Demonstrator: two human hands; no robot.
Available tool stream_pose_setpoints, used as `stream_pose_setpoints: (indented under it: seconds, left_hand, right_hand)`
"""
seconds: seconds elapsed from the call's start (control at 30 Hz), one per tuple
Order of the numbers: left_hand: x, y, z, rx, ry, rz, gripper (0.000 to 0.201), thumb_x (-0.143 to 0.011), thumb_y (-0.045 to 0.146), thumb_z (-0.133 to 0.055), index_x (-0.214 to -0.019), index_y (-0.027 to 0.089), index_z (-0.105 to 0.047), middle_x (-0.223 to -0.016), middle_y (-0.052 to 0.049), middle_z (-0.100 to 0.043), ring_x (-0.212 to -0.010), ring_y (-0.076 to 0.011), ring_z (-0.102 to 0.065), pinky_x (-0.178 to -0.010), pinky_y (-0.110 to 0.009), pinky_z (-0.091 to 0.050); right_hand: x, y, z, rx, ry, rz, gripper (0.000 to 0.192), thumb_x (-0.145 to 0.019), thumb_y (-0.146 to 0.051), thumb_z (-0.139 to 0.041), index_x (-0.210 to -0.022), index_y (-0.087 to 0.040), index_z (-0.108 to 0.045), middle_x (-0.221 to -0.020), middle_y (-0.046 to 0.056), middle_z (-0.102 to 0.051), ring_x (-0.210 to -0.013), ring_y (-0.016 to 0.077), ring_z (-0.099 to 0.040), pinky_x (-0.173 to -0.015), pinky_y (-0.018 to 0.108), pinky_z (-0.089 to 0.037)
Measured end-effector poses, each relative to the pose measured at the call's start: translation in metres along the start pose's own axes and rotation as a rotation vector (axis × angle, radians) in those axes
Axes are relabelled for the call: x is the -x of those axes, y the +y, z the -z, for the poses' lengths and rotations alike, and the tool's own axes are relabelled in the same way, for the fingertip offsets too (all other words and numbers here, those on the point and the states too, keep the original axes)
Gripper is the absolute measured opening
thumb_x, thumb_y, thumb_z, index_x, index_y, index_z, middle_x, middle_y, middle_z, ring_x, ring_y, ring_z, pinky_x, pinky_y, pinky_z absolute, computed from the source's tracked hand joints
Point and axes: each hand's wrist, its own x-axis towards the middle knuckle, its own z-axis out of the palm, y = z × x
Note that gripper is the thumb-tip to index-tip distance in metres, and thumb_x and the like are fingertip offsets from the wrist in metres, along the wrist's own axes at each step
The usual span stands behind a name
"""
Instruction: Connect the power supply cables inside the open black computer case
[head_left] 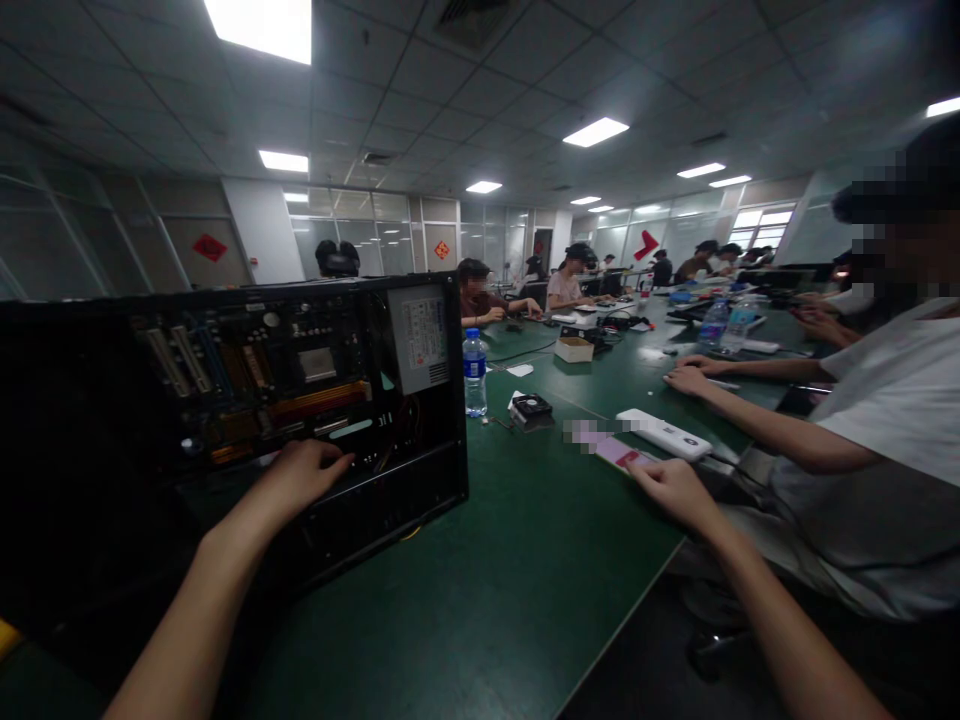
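On the left stands a black computer case with its side off, showing the motherboard and a silver power supply. My left hand reaches into it, at the motherboard's lower edge. Its fingers are bent, thumb and forefinger a little apart, and nothing shows between them; the other fingertips are hidden. To the right, my right hand grips the near end of a flat phone with a pinkish lit face, over the table's edge. Part of the phone is blurred out.
Beyond the phone lies a white power strip. A black fan and a water bottle stand on the green table beside the case. Close on the right sits a person in a white shirt; other people sit farther back.
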Motion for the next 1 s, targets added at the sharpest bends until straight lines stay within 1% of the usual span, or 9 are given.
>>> stream_pose_setpoints:
  seconds: [0.1,0.27,0.37,0.47,0.57,0.67,0.77,0.87,1.0]
  left_hand:
    - [-0.001,-0.002,-0.001,-0.015,0.011,-0.024,0.044,-0.084,0.049,-0.043,-0.083,0.019,-0.075,-0.088,-0.01,-0.077,-0.084,-0.0284,-0.07,-0.069,-0.031,-0.044]
    - [0.003,0.003,0.002,-0.041,0.102,-0.195,0.045,-0.089,0.046,-0.041,-0.096,0.018,-0.075,-0.098,-0.01,-0.076,-0.09,-0.0277,-0.07,-0.076,-0.031,-0.045]
    - [0.006,0.006,0.001,-0.07,0.168,-0.202,0.044,-0.091,0.044,-0.039,-0.097,0.018,-0.074,-0.098,-0.011,-0.076,-0.089,-0.0272,-0.07,-0.074,-0.031,-0.045]
    - [0.006,0.004,-0.001,-0.059,0.136,-0.139,0.044,-0.091,0.043,-0.039,-0.09,0.017,-0.074,-0.089,-0.011,-0.076,-0.082,-0.0259,-0.07,-0.069,-0.03,-0.044]
    - [0.005,0.001,-0.003,-0.028,0.103,-0.104,0.043,-0.091,0.042,-0.04,-0.085,0.016,-0.074,-0.086,-0.01,-0.076,-0.078,-0.0251,-0.069,-0.067,-0.029,-0.042]
    - [0.005,0.002,-0.004,-0.011,0.099,-0.087,0.043,-0.091,0.042,-0.041,-0.083,0.016,-0.073,-0.085,-0.01,-0.076,-0.078,-0.0248,-0.069,-0.067,-0.029,-0.042]
    - [0.006,0.0,-0.004,-0.016,0.131,-0.035,0.04,-0.092,0.038,-0.04,-0.084,0.016,-0.073,-0.089,-0.011,-0.076,-0.083,-0.0252,-0.069,-0.069,-0.029,-0.042]
    - [0.006,-0.006,-0.003,-0.03,0.233,0.122,0.035,-0.091,0.031,-0.04,-0.089,0.017,-0.072,-0.095,-0.012,-0.075,-0.088,-0.0246,-0.069,-0.071,-0.028,-0.043]
    - [0.005,-0.012,-0.003,-0.049,0.313,0.256,0.034,-0.091,0.032,-0.041,-0.093,0.018,-0.072,-0.099,-0.011,-0.075,-0.092,-0.0235,-0.068,-0.073,-0.028,-0.043]
  right_hand:
    - [0.007,-0.002,-0.001,0.032,-0.078,0.003,0.06,-0.084,-0.063,-0.037,-0.042,-0.02,-0.039,-0.043,0.001,-0.039,-0.044,0.0141,-0.04,-0.049,0.029,-0.027]
    - [0.012,0.003,-0.001,-0.031,-0.099,-0.017,0.06,-0.085,-0.064,-0.037,-0.044,-0.021,-0.039,-0.044,0.002,-0.04,-0.045,0.015,-0.039,-0.048,0.03,-0.028]
    - [0.013,-0.019,0.001,-0.089,-0.162,0.056,0.057,-0.088,-0.061,-0.04,-0.048,-0.021,-0.045,-0.046,0.002,-0.046,-0.047,0.0162,-0.043,-0.05,0.03,-0.034]
    - [0.015,-0.077,0.007,-0.158,-0.303,0.241,0.047,-0.095,-0.049,-0.04,-0.064,-0.019,-0.059,-0.062,0.005,-0.059,-0.059,0.0177,-0.054,-0.059,0.03,-0.042]
    - [0.014,-0.159,0.015,-0.242,-0.438,0.525,0.03,-0.098,-0.035,-0.042,-0.093,-0.018,-0.066,-0.088,0.008,-0.067,-0.08,0.0181,-0.061,-0.076,0.03,-0.046]
    - [-0.001,-0.244,0.013,-0.327,-0.476,0.871,0.023,-0.098,-0.026,-0.044,-0.099,-0.016,-0.065,-0.095,0.009,-0.067,-0.089,0.0172,-0.06,-0.081,0.029,-0.046]
    - [-0.034,-0.319,-0.008,-0.33,-0.434,1.111,0.024,-0.098,-0.023,-0.046,-0.102,-0.012,-0.066,-0.098,0.011,-0.068,-0.093,0.0181,-0.061,-0.086,0.03,-0.046]
    - [-0.07,-0.374,-0.046,-0.216,-0.506,1.134,0.027,-0.096,-0.019,-0.045,-0.106,-0.011,-0.068,-0.103,0.013,-0.071,-0.093,0.0199,-0.065,-0.086,0.03,-0.047]
    - [-0.097,-0.407,-0.099,0.172,-0.806,0.769,0.039,-0.094,-0.037,-0.052,-0.113,-0.008,-0.069,-0.111,0.02,-0.07,-0.099,0.0279,-0.068,-0.081,0.034,-0.052]
